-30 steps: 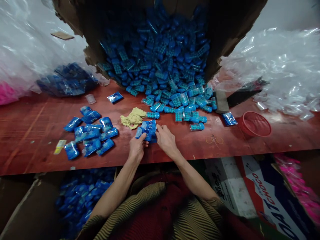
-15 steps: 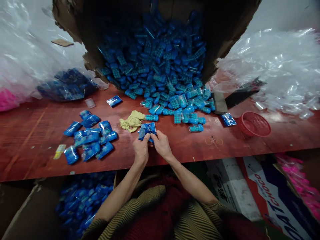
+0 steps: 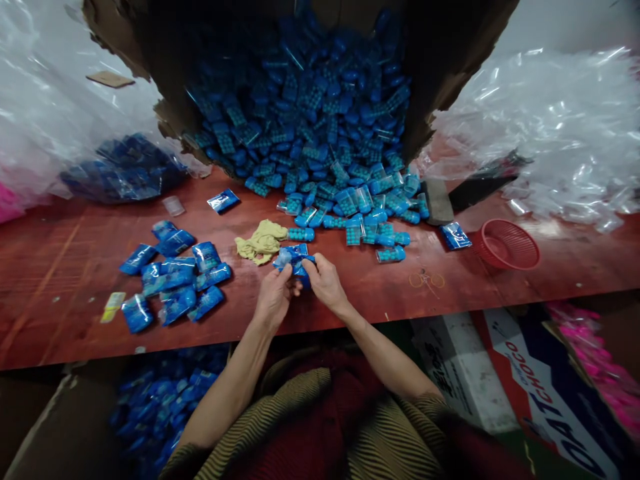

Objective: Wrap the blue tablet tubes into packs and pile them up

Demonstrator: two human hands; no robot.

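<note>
Both hands meet at the near edge of the red-brown table. My left hand and my right hand are both closed on one clear bag of blue packets held just above the tabletop. A crumpled yellow cloth lies right behind the bag. To the left sits a cluster of several filled blue bags. Behind, a torn cardboard box spills a big heap of small blue packets onto the table.
A small red mesh basket stands at the right. Heaps of clear plastic bags lie at the back on both sides. A box of blue bags sits below the table at left, printed cartons at right.
My hands have stayed at the table edge, still working the same blue bag; the fingers have shifted and bunched it tighter. The view drifted slightly.
</note>
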